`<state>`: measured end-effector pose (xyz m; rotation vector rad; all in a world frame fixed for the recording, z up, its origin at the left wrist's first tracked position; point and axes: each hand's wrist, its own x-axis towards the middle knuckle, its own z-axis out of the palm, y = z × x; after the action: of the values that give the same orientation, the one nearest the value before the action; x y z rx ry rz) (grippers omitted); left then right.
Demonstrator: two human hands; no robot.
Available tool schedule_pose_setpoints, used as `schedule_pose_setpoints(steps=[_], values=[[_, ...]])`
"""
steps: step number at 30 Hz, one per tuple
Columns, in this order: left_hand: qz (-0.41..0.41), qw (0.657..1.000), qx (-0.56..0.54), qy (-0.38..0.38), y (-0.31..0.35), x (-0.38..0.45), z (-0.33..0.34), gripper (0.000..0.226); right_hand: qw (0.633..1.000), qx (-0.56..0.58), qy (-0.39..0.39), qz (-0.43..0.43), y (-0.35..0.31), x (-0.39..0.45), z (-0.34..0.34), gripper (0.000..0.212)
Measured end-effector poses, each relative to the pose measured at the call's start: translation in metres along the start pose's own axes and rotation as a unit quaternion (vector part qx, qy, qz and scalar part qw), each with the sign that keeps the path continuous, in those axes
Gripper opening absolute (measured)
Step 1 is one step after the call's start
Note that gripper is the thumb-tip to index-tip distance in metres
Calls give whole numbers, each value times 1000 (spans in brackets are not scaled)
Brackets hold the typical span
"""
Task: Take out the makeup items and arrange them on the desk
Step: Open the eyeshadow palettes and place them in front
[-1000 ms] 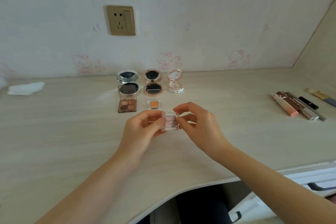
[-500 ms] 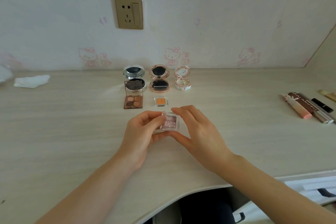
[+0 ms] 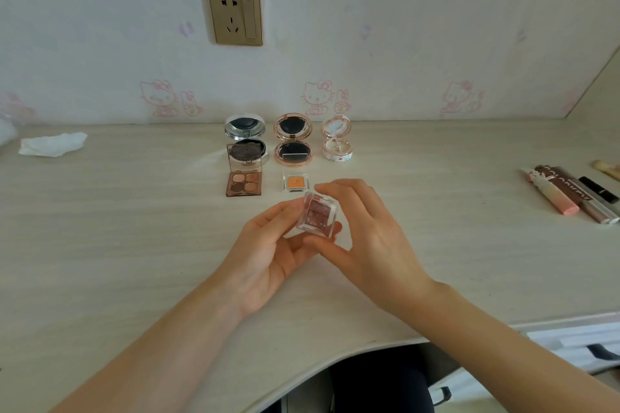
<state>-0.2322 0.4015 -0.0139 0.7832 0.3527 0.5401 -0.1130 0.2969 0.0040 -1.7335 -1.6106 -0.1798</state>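
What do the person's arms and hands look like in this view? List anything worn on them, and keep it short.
Both forearms are bare as far as the frame shows: no sleeves, watch or bracelets. The left hand and right hand carry no gloves, and no rings are visible on the fingers that show. The nails look short and plain, though they are too small to judge for polish.

Just one camera here, worn on the person's head, looking forward and down over the desk (image 3: 100, 245) toward the wall with the socket (image 3: 235, 14). It's a wide-angle view, so the edges bend a bit. Both forearms come in from the bottom and the hands sit close, about mid-frame. The desk's front edge curves along the bottom right.
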Motion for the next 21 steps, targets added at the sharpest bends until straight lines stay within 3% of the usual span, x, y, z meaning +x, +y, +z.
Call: schedule_pose_setpoints(steps=[8,15,21], values=[[9,1000,23,11,3,-1,-1,36,1000,-1,-14,-21,3,5,-5,46],[15,999,37,27,4,-1,0,38,996,81,-48,5,8,10,-11,47],[33,996,76,34,0,1,-3,30,990,130,-23,52,16,18,-23,21]])
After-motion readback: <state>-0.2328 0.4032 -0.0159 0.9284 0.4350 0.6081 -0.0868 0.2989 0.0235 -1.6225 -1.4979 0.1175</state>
